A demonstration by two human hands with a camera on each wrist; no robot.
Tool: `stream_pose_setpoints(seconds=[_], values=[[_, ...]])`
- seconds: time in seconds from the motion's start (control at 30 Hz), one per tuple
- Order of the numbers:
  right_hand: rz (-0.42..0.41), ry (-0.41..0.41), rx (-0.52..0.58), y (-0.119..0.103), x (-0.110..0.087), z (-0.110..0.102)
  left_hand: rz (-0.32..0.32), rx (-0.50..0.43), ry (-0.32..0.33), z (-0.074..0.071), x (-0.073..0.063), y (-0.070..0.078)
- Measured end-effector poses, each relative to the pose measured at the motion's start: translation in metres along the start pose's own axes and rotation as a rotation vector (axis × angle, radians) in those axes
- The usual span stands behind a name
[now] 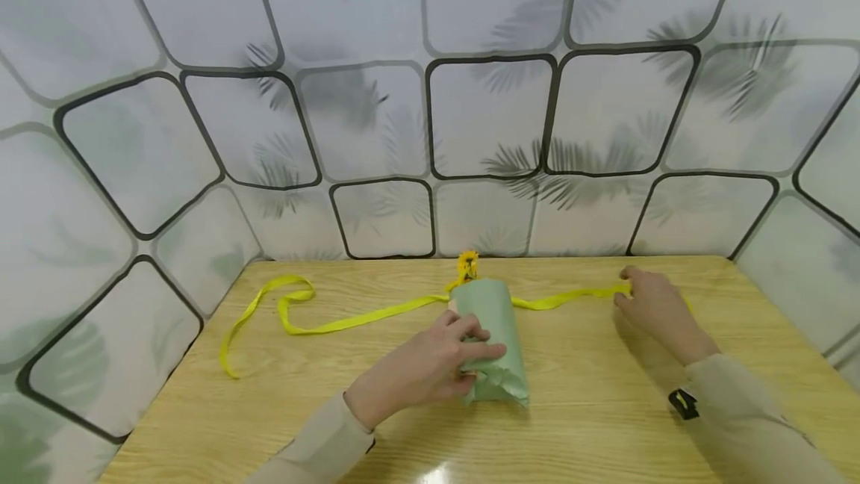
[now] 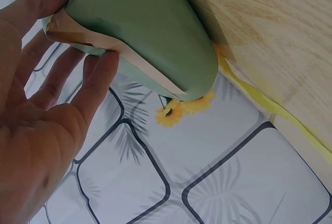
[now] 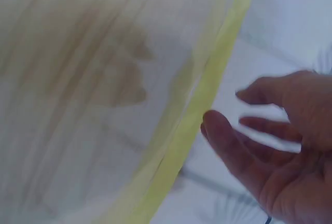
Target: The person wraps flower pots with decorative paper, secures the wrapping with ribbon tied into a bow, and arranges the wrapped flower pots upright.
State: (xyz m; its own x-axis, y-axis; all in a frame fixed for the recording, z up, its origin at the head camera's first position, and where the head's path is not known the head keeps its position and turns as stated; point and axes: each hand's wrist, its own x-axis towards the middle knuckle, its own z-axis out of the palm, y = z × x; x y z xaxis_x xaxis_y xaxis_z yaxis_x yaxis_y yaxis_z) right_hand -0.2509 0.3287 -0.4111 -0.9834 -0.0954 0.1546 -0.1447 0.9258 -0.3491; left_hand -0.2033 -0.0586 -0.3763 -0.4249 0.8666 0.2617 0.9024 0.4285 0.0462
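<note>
A bunch of yellow flowers (image 1: 467, 266) wrapped in green paper (image 1: 499, 327) lies on the wooden table, blooms toward the wall. My left hand (image 1: 440, 357) holds the wrap's near left side; in the left wrist view, thumb and fingers (image 2: 98, 81) are on either side of the paper's folded edge. A long yellow ribbon (image 1: 369, 317) passes beneath the wrap and runs out to both sides. Over its right stretch is my right hand (image 1: 661, 316), with thumb and fingers parted. In the right wrist view, a fingertip comes close to the ribbon (image 3: 192, 125); contact is unclear.
The wooden table (image 1: 591, 402) ends at a wall covering (image 1: 490, 118) with rounded outlines and leaf prints. On the left, the ribbon's loose end curls across the tabletop. A small black item (image 1: 684, 403) shows beside the right sleeve.
</note>
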Motion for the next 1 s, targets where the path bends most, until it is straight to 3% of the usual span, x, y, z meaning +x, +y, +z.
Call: stream_pose_setpoints(seconds=[0.2, 0.27, 0.4, 0.5, 0.73, 1.0], values=[[-0.3, -0.132, -0.083, -0.069, 0.021, 0.032, -0.02, -0.014, -0.003, -0.002, 0.0, 0.002], [-0.358, -0.154, -0.117, -0.079, 0.02, 0.039, -0.009, -0.01, 0.012, -0.001, 0.0, 0.002], [-0.417, -0.118, -0.221, -0.08, 0.012, 0.043, 0.025, -0.004, 0.052, 0.001, 0.002, 0.003], [-0.411, -0.118, -0.284, -0.073, 0.005, 0.04, 0.033, -0.012, 0.068, 0.002, 0.001, 0.002], [-0.258, -0.299, -0.254, -0.054, -0.006, 0.025, 0.014, -0.034, 0.045, 0.003, 0.0, 0.002], [-0.173, -0.327, -0.249, -0.032, -0.017, 0.014, 0.04, -0.008, 0.052, 0.005, 0.0, -0.001]])
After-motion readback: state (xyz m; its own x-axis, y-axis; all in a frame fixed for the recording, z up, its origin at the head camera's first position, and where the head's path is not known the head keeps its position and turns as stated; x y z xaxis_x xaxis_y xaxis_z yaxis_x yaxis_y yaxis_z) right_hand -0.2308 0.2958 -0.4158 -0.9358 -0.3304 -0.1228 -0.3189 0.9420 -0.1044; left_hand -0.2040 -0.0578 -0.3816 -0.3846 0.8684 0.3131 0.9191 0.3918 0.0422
